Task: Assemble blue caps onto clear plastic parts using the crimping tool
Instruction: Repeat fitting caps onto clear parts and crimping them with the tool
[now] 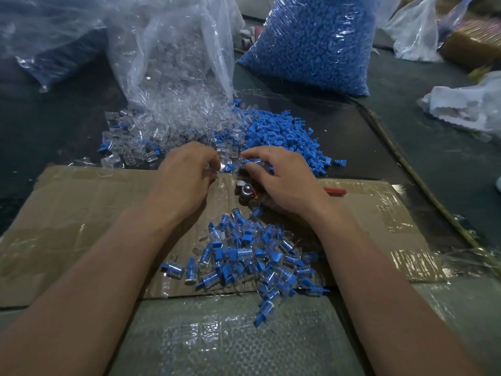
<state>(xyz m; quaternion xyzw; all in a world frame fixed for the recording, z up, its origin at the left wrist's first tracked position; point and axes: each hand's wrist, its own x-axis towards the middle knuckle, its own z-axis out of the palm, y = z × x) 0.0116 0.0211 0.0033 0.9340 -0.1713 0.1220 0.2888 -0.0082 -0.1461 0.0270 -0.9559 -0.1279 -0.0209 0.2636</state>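
Hands close together at the far edge of the cardboard (pixel 81 213), fingertips nearly meeting. Left hand (pixel 187 175) curled, pinching a clear part (pixel 222 169). Right hand (pixel 282 180) lies over the crimping tool (pixel 245 192), fingers curled about it, thumb and forefinger reaching to a blue cap (pixel 245 162). Red handle (pixel 334 190) pokes out beyond the hand.

Heap of clear parts (pixel 162 131) spills from the open bag (pixel 168 50); heap of blue caps (pixel 284 134) lies just beside it, the two mixing where they meet. Finished pieces (pixel 252 256) lie between the forearms.

Risks, as I judge them:
- cap seated crooked, then crushed or cracking the clear part when squeezed
- fingertip caught in the tool, since the same hand works both cap and tool
- tool slipping under the palm during the fiddling
- forearms sweeping finished pieces off the cardboard
- stray caps among the clear parts slowing the picking

Writing: none legible on bags, cardboard or tool; no brand seen
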